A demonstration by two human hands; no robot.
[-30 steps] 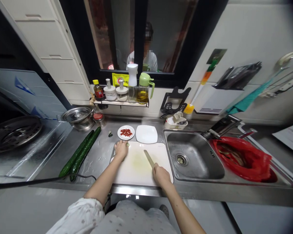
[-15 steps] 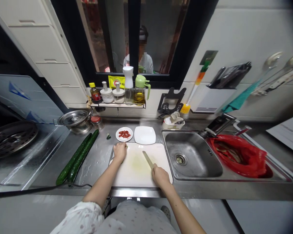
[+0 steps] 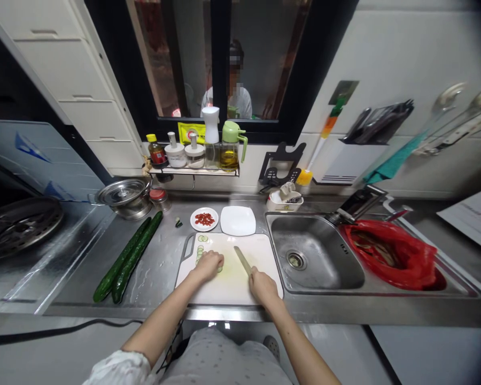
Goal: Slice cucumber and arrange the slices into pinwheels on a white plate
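Note:
A white cutting board (image 3: 232,291) lies on the steel counter before me. My left hand (image 3: 208,264) rests on its left half with fingers curled together over some cucumber slices (image 3: 219,269), partly hidden under the fingertips. More thin cucumber rounds (image 3: 200,250) lie in a line by the board's left side, behind that hand. Closed around a knife handle is my right hand (image 3: 263,285), at the board's right side. The knife blade (image 3: 242,260) points away and slightly left, low over the board.
Behind the board stand a white plate (image 3: 238,220) and a small dish (image 3: 195,223) of chopped red pieces. Two whole cucumbers (image 3: 134,256) lie at left, near a lidded pot (image 3: 130,206). To the right are the sink (image 3: 316,278) and a red plastic bag (image 3: 419,262).
My left hand has moved right and nearer from the board's far left corner, uncovering the cucumber rounds there. The right hand and the knife have hardly moved.

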